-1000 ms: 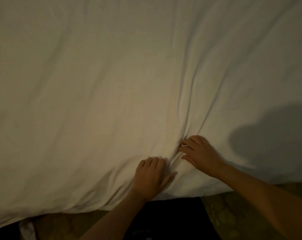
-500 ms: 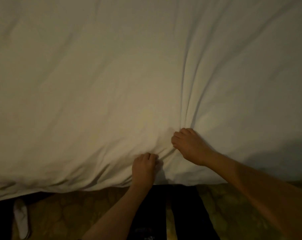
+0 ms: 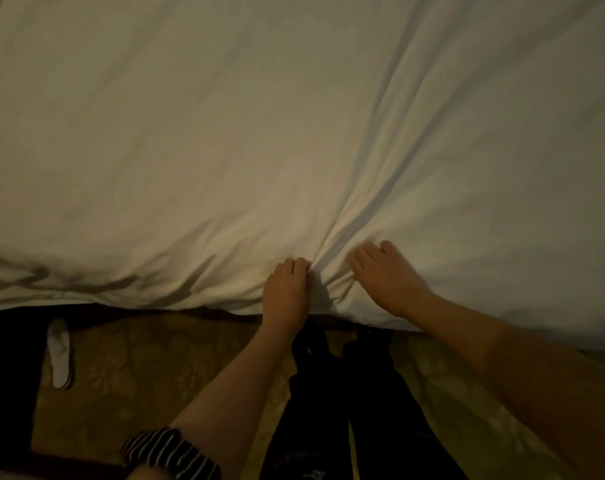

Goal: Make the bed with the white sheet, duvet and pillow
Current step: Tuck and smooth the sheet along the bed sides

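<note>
One white duvet point(image 3: 225, 133) fills the upper two thirds of the view, spread over the bed. Its near edge hangs just above the floor. In this dim light it may be the sheet rather than the duvet, though it looks padded.

Two hands are at that near edge, side by side but apart, with a bunched ridge of cloth between them. The left hand point(image 3: 286, 292) lies palm down with its fingers point(image 3: 299, 266) curled into a fold, gripping the cloth. The right hand point(image 3: 389, 282) sits slightly farther onto the bed. Its fingers are bent at the knuckles and their tips are buried in the fabric, so it too grips the cloth. Several long creases fan out from the spot between the hands, running up and to the right across the duvet. A few shorter folds lie along the edge to the left.

Both forearms are bare. One striped sleeve point(image 3: 171, 452), dark with thin pale lines, is pushed up on the left arm. Two dark trouser legs point(image 3: 370, 393) stand between the arms, close against the bed's edge.

The floor is a patterned carpet point(image 3: 138, 368). One white slipper point(image 3: 59, 355) lies on it to the left, well apart from the hands, with its toe near the duvet's edge.
</note>
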### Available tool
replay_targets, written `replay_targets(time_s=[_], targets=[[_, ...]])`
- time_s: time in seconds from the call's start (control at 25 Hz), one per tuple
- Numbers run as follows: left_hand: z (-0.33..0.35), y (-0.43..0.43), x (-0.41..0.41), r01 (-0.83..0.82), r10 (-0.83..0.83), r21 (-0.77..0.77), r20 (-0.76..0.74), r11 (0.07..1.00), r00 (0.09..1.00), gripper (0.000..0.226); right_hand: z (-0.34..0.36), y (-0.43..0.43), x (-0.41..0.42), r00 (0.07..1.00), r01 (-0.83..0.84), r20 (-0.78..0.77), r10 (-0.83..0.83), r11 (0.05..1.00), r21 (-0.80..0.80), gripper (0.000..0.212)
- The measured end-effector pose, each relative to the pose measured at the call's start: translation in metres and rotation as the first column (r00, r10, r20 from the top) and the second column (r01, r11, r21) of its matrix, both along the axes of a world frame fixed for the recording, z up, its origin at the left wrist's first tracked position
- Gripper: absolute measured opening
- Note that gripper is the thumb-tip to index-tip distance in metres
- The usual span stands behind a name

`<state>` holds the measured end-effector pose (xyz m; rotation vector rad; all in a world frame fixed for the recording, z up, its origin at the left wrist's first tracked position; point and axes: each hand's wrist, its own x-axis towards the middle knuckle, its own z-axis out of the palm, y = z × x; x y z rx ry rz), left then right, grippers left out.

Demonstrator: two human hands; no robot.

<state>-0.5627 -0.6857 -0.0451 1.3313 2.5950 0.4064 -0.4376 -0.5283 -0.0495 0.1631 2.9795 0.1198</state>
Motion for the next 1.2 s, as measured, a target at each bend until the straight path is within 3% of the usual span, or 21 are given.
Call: replay_targets(time_s=[0.28,0.44,0.6,0.8,0.96,1.08,1.2], targets=[[0.02,-0.005,-0.001,0.159,-0.16,0.065,0.016,0.985,0.987,0.016,0.018,0.0,0.028,0.986,-0.135,-0.128,0.107,0.962,-0.239,0.027],[0.004,-0.011,0.009,0.315,-0.315,-0.018,-0.019,0.949,0.949,0.024,0.024,0.005,0.051,0.996,-0.09,-0.045,0.082,0.964,-0.25,0.025],[0.003,-0.02,0.02,0.207,-0.205,-0.074,0.033,0.976,0.978,0.027,0.013,-0.002,0.046,0.999,-0.028,0.015,0.031,0.977,-0.214,0.036],[0.015,-0.018,-0.006,0.315,-0.319,-0.087,-0.031,0.945,0.947,0.028,0.01,-0.004,0.071,0.994,-0.059,0.076,0.08,0.966,-0.251,0.033],[0.022,0.003,-0.046,0.264,-0.26,0.026,-0.101,0.964,0.96,0.027,0.021,-0.026,0.06,0.992,0.12,0.021,-0.123,0.89,-0.439,0.01],[0.024,0.038,-0.079,0.263,-0.247,0.064,-0.191,0.963,0.95,0.031,0.036,0.0,-0.002,0.938,0.217,-0.166,-0.305,0.888,-0.406,0.026],[0.016,0.088,-0.105,0.213,-0.22,-0.055,-0.187,0.975,0.957,0.059,0.036,0.051,-0.084,0.842,0.405,-0.225,-0.49,0.85,-0.337,0.043]])
